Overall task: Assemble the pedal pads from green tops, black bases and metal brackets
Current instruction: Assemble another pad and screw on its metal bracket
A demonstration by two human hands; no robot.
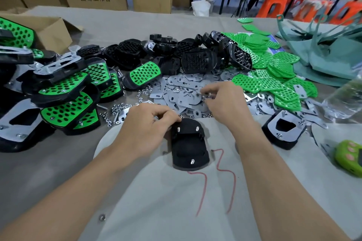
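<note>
Black base [189, 148] upside down between your hands, three screw ends up
Your left hand [147, 129] grips its far-left edge; your right hand [225, 103] pinches a small metal part [208, 96], too blurred to name, over the metal brackets [176, 92]. Finished pads [66, 92] crowd the left, green tops [274, 84] the right; bare worktop [49, 172] lies open on your near side

Just before me on the counter [58, 162] lies a black plastic base [189, 146]. Behind it I see flat metal brackets [184, 92] spread out, with black bases [176, 53] heaped beyond them. Green perforated tops [274, 76] are piled to the right, and assembled green-and-black pads [66, 92] are stacked to the left.
</note>
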